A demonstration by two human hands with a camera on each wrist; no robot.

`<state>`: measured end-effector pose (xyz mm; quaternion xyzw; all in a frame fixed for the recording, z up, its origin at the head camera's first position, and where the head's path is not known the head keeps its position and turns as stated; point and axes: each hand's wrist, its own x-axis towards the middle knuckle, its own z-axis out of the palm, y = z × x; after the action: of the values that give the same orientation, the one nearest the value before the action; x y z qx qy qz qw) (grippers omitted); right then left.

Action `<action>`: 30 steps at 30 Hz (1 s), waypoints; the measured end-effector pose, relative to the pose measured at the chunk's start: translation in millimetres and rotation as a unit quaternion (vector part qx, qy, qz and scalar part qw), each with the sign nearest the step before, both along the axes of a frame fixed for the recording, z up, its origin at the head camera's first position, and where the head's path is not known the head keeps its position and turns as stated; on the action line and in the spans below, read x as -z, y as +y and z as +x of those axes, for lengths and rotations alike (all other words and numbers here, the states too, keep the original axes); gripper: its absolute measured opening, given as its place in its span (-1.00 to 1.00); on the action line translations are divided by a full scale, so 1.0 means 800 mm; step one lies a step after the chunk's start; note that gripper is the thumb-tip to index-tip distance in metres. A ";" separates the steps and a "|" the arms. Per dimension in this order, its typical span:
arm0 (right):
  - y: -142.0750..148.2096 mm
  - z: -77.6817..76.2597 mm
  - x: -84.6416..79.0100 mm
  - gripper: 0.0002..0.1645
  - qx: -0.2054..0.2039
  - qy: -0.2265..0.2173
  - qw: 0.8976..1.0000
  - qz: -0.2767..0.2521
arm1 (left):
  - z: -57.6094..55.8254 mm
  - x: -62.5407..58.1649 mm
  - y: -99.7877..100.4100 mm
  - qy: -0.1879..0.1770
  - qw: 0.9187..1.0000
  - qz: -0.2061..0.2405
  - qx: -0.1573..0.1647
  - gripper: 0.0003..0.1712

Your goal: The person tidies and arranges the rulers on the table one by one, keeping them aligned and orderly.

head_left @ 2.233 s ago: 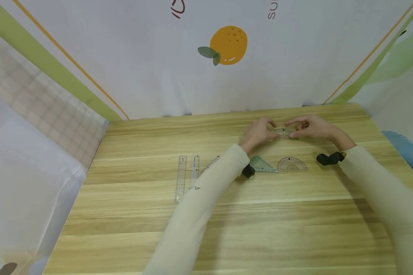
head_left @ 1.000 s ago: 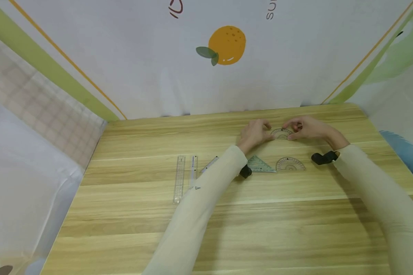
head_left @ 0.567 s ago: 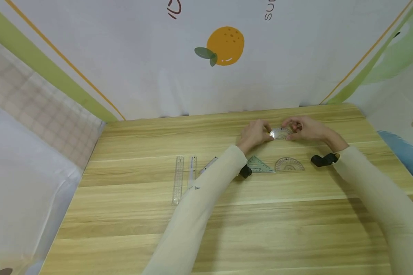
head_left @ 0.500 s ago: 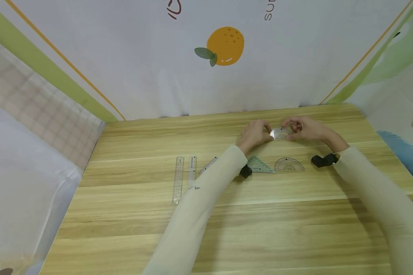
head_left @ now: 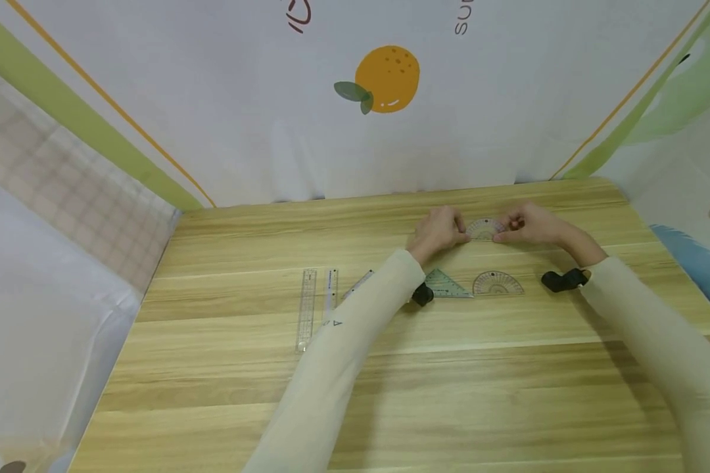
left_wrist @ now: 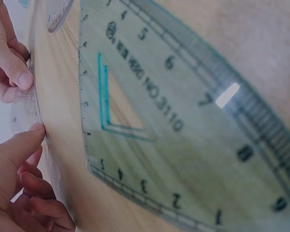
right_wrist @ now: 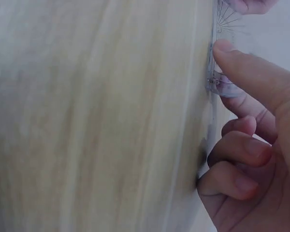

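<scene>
A small clear protractor (head_left: 483, 227) lies between my two hands near the far right of the table. My left hand (head_left: 440, 230) pinches its left end, with the thumb at the straight edge in the left wrist view. At the other end my right hand (head_left: 535, 225) pinches it; in the right wrist view the thumb (right_wrist: 246, 67) is on the near face and the index finger shows through the clear plastic. The remaining right fingers are curled. A second clear protractor (head_left: 499, 283) and a green-tinted set square (head_left: 446, 285) lie nearer, below the hands.
To the left lie a clear ruler (head_left: 307, 309), a narrower ruler (head_left: 331, 286) and a slanted clear piece (head_left: 358, 283), the latter two partly hidden by my left sleeve (head_left: 355, 355). A printed white cloth (head_left: 272, 131) hangs behind the wooden table (head_left: 213, 374).
My right hand has shifted slightly right, its index finger now down at the protractor. The bright glare on the protractor has gone. The left hand and other tools stay nearly put.
</scene>
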<state>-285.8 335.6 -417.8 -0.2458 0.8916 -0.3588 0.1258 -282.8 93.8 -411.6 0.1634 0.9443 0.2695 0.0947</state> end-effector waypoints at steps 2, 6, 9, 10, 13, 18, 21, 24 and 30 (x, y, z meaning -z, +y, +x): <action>0.003 0.001 -0.001 -0.75 -0.005 -0.010 1.000 0.000 | 0.000 -0.001 -0.001 -0.003 1.000 0.001 0.004 -0.82; 0.012 0.001 -0.004 -0.84 0.009 -0.034 0.999 0.001 | -0.001 -0.007 -0.003 -0.005 1.000 0.018 0.013 -0.91; 0.020 0.002 -0.006 -0.82 0.032 -0.045 0.998 -0.002 | -0.001 -0.013 -0.005 -0.004 0.999 0.029 0.023 -0.90; 0.022 0.003 -0.007 -0.80 0.037 -0.045 0.998 0.000 | -0.002 -0.015 -0.005 -0.005 0.999 0.032 0.025 -0.89; 0.025 0.004 -0.008 -0.77 0.051 -0.047 0.998 -0.007 | -0.002 -0.018 -0.007 -0.008 0.999 0.039 0.033 -0.87; 0.028 0.008 -0.010 -0.74 0.069 -0.042 0.997 -0.009 | -0.003 -0.019 -0.007 -0.012 0.997 0.059 0.044 -0.87; 0.029 0.011 -0.011 -0.71 0.083 -0.032 0.996 -0.014 | -0.003 -0.020 -0.010 -0.013 0.996 0.073 0.049 -0.88; 0.027 0.016 -0.013 -0.68 0.093 -0.024 0.995 -0.027 | -0.004 -0.020 -0.015 -0.013 0.994 0.095 0.056 -0.87; 0.024 0.019 -0.014 -0.69 0.096 -0.029 0.993 -0.060 | -0.003 -0.020 -0.025 -0.018 0.989 0.135 0.065 -0.86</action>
<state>-270.3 354.5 -406.5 -0.1555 0.8841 -0.4289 0.1010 -284.9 73.6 -395.9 0.2310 0.8850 0.3902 0.1058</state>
